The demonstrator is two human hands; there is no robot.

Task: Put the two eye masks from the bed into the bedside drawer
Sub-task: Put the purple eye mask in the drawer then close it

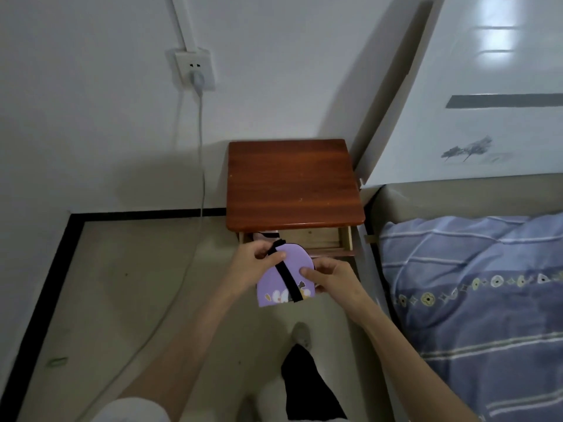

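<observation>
A purple eye mask (289, 263) with a black strap and a cartoon print is folded between both hands, just in front of the open bedside drawer (323, 239). My left hand (253, 263) pinches its upper left edge and the strap. My right hand (332, 277) grips its right side. Inside the drawer's left end, something pinkish with a black strap (265, 235) lies partly hidden under the tabletop; it could be the other eye mask. The drawer belongs to a reddish-brown wooden bedside table (292, 184).
The bed with a blue striped pillow (475, 300) lies to the right, with a white headboard (487, 102) behind. A white cable (199, 166) runs from a wall socket (195, 70) down across the floor. My foot and a dark trouser leg (304, 376) stand below the hands.
</observation>
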